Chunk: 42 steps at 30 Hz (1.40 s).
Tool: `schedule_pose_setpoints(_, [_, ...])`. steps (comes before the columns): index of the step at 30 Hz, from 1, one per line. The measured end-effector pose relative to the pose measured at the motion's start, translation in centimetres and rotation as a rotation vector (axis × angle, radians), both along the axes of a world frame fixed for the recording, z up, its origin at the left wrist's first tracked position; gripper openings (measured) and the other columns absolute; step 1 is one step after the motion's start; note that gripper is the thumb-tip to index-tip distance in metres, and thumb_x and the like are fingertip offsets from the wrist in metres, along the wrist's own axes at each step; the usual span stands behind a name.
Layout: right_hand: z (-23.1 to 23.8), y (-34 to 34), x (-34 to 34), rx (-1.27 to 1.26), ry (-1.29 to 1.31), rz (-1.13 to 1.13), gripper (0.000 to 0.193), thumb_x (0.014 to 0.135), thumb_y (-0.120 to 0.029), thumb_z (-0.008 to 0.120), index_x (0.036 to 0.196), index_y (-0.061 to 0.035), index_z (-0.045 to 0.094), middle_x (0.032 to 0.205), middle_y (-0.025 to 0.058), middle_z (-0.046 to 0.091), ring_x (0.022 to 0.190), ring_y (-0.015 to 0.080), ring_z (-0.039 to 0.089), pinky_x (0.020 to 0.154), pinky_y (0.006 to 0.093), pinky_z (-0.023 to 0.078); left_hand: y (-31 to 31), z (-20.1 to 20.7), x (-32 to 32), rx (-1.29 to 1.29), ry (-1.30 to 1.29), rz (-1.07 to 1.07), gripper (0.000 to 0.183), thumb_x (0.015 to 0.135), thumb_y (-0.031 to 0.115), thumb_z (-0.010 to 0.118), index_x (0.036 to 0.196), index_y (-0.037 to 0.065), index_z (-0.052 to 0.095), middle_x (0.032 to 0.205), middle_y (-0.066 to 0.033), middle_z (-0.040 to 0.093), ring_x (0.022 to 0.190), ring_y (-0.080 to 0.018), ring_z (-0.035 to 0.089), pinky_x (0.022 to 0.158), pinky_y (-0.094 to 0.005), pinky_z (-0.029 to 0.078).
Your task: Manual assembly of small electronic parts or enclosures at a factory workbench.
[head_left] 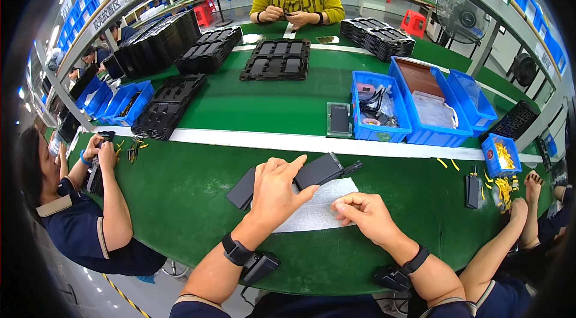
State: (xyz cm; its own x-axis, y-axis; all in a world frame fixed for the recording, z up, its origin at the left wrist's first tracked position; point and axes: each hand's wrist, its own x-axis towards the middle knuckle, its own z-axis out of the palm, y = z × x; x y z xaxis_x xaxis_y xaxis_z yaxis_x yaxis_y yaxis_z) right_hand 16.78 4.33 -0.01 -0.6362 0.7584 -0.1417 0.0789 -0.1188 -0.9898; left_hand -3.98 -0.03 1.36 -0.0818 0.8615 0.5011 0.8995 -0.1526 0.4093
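My left hand point(273, 192) is spread open, thumb and fingers apart, over the middle of the green table. Just past its fingers lies a black rectangular device point(321, 169) with a short black cable end point(353, 167) at its right. A dark flat piece point(241, 189) shows left of the hand, partly covered by it. Whether the hand touches either is unclear. Underneath is a thin white sheet point(318, 207). My right hand point(367, 215) is over the sheet's right edge, fingers curled and thumb against the forefinger; anything pinched there is too small to make out.
Blue bins point(381, 132) with cables and bags stand at right beyond a white strip point(270, 138). Black trays point(276, 60) are laid out farther back. A clear case point(339, 120) sits beside the bins. Co-workers sit left, right and opposite; yellow pieces point(504, 192) lie at right.
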Motion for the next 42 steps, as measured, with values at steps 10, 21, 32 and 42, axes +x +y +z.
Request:
schedule_pose_setpoints(10, [1.1, 1.3, 1.1, -0.163, 0.253, -0.113, 0.018, 0.089, -0.013, 0.059, 0.096, 0.0036, 0.06, 0.074, 0.0084, 0.065, 0.058, 0.0101, 0.059, 0.058, 0.0238, 0.051, -1.3, 0.8, 3.9, 0.018, -0.394, -0.299, 0.055, 0.068, 0.015, 0.078, 0.118, 0.003, 0.058, 0.087, -0.0075, 0.065, 0.082, -0.0166, 0.058, 0.067, -0.0268, 0.047])
schedule_pose_setpoints(21, [2.7, 0.9, 1.3, 0.527, -0.222, -0.087, 0.03, 0.081, -0.018, 0.068, 0.064, 0.0021, 0.055, 0.048, 0.0064, 0.045, 0.046, 0.0071, 0.039, 0.042, 0.027, 0.032, -1.4, -1.2, 3.6, -0.442, -1.259, -0.385, 0.029, 0.088, 0.01, 0.062, 0.114, 0.0, 0.058, 0.086, -0.0009, 0.063, 0.074, -0.0033, 0.054, 0.068, -0.0195, 0.044])
schedule_pose_setpoints(32, [5.1, -7.7, 12.8, 0.785, -0.09, -0.237, 0.018, 0.078, -0.013, 0.068, 0.069, -0.0028, 0.057, 0.059, 0.0091, 0.053, 0.052, 0.0267, 0.054, 0.048, 0.0349, 0.042, -0.4, -1.8, 4.5, -0.473, -0.627, -0.234, 0.037, 0.084, 0.005, 0.064, 0.12, 0.002, 0.058, 0.096, -0.0006, 0.06, 0.073, -0.0026, 0.049, 0.068, -0.0171, 0.042])
schedule_pose_setpoints(42, [-20.0, -29.1, 28.8, -0.045, -1.346, -0.133, 0.016, 0.075, -0.008, 0.055, 0.079, -0.0002, 0.068, 0.079, 0.0218, 0.065, 0.079, 0.0354, 0.066, 0.071, 0.0433, 0.053, -0.1, -2.7, 4.1, -0.416, -0.446, -0.211, 0.033, 0.096, 0.018, 0.05, 0.119, -0.005, 0.055, 0.112, -0.0076, 0.059, 0.1, -0.0098, 0.052, 0.091, -0.0219, 0.038])
